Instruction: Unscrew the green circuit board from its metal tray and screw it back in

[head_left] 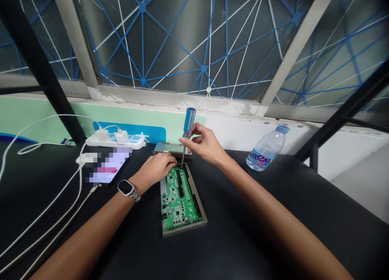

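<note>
A green circuit board [178, 203] sits in a shallow grey metal tray [197, 191] on the black table. My right hand [205, 143] is closed on a screwdriver [189, 122] with a clear blue handle. The screwdriver stands nearly upright, and its thin shaft reaches down to the far end of the board. Whether the tip sits in a screw is too small to tell. My left hand [158, 168] has its fingers bent over the far left corner of the board and grips it there; the fingertips are partly hidden. A flat metal piece [168, 147] lies just behind both hands.
To the left are a phone [111, 166], a white power strip [130, 141] with plugged-in adapters, and several white cables [79, 182] across the table. A water bottle [267, 148] stands at the back right. Windows and black metal posts [50, 85] border the far side.
</note>
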A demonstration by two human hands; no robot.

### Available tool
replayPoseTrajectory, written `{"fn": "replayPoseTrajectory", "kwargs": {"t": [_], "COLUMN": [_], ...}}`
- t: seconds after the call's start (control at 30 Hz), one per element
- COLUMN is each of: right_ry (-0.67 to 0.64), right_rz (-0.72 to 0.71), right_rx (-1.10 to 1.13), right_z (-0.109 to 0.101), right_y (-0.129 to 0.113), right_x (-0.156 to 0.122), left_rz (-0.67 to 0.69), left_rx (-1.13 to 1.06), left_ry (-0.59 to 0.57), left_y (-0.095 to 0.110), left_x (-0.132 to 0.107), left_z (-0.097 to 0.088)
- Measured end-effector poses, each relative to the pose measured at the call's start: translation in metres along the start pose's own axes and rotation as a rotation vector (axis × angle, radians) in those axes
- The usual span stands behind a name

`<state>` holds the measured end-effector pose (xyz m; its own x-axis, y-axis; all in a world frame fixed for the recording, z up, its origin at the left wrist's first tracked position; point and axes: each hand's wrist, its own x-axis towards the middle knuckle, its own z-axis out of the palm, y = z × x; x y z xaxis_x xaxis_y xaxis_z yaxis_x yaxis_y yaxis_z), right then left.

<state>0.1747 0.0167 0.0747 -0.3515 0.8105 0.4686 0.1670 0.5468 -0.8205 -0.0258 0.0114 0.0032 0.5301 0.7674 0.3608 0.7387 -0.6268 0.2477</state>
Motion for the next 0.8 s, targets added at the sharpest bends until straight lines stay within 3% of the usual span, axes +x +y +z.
{"fn": "replayPoseTrajectory", "kwargs": {"t": [0.17,0.4,0.53,0.67,0.8], "right_ry": [0.074,0.197,0.307,0.475,0.584], "right_rz": [0.033,-0.007,0.024,0.077,0.206], "right_rx": [-0.023,0.124,0.252,0.362,0.457], "right_z": [0.006,0.001,-0.008,-0.022,-0.033], "right_y": [-0.002,-0.018,-0.025,-0.012,0.013], "right_x": [-0.002,-0.008,-0.026,-0.055,-0.081], "left_rz": [-0.029,-0.069,0.019,0.155,0.154], "left_rx": [0.031,0.004,-0.063,-0.202,-0.179], "left_ry": [-0.023,-0.05,-0.052,-0.136,-0.181], "left_y": [0.005,0.004,0.018,0.043,0.055], "left_x": [-0.001,-0.006,-0.009,-0.01,-0.009], "left_z": [-0.004,-0.008,-0.012,-0.004,0.003]}}
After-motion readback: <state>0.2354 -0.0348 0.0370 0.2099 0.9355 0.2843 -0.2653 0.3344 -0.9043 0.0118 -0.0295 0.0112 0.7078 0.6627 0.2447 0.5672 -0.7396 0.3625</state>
